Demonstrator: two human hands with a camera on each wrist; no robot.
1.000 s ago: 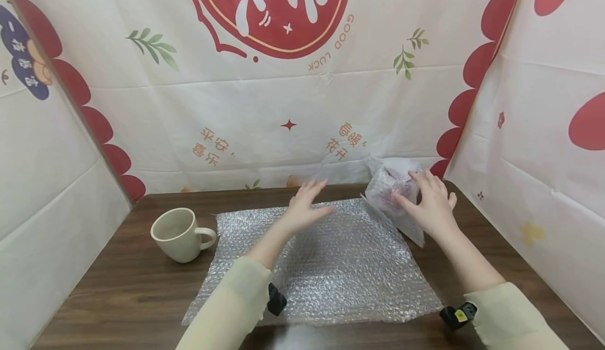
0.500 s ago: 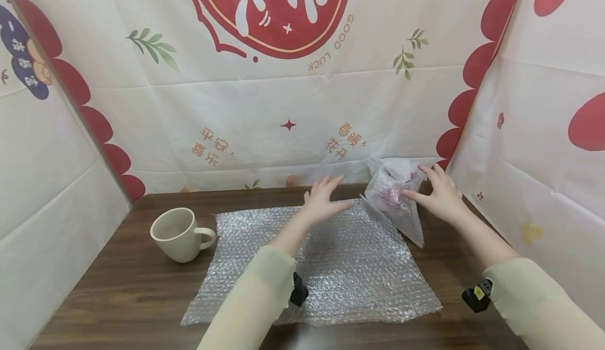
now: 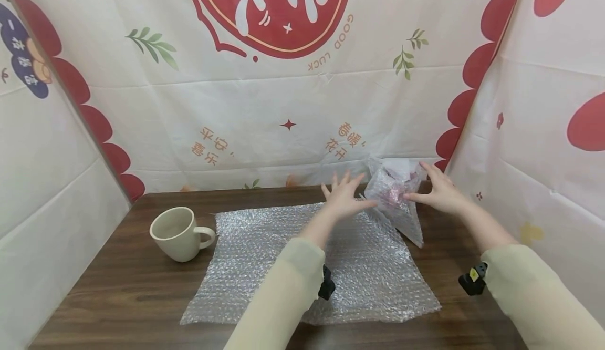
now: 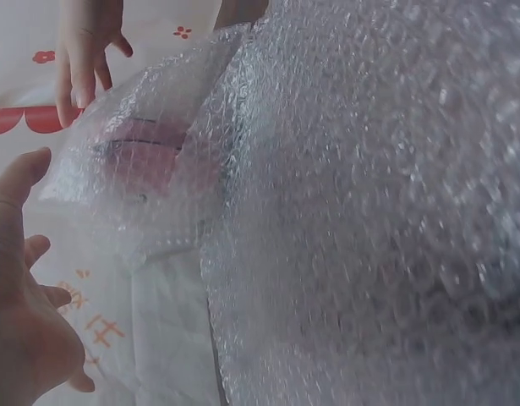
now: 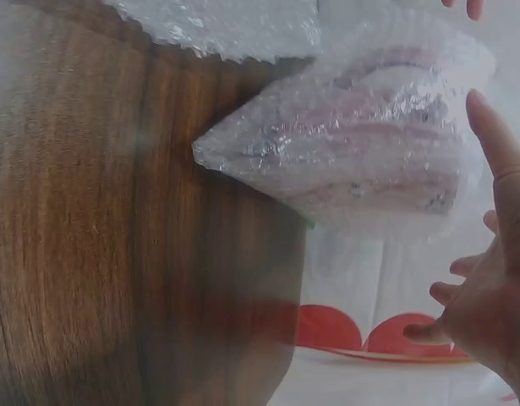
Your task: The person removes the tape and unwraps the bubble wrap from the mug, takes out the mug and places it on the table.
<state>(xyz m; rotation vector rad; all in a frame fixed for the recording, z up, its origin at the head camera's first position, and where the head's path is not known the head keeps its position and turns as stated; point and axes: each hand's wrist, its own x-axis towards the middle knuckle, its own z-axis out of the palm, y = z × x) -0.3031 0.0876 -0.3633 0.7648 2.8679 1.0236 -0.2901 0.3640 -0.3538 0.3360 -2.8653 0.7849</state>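
Note:
A bundle in bubble wrap [image 3: 394,195] stands at the back right of the table, with something pink and white showing through the film. My right hand [image 3: 441,192] is at the bundle's right side, fingers spread. Its thumb is close to the wrap in the right wrist view; whether it touches I cannot tell. My left hand [image 3: 344,197] hovers to the left of the bundle with straight, spread fingers and holds nothing. Beneath the left arm a sheet of bubble wrap [image 3: 264,271] lies flat on the table; its right back part reaches the bundle.
A cream mug [image 3: 181,237] stands upright at the left of the sheet, its handle pointing right. The dark wooden table [image 3: 104,297] is bounded by a printed white cloth [image 3: 264,103] at the back and on both sides.
My left hand has moved right, over the sheet toward the bundle. My right hand has shifted slightly to the right along the bundle's side. Bundle, sheet and mug have stayed put.

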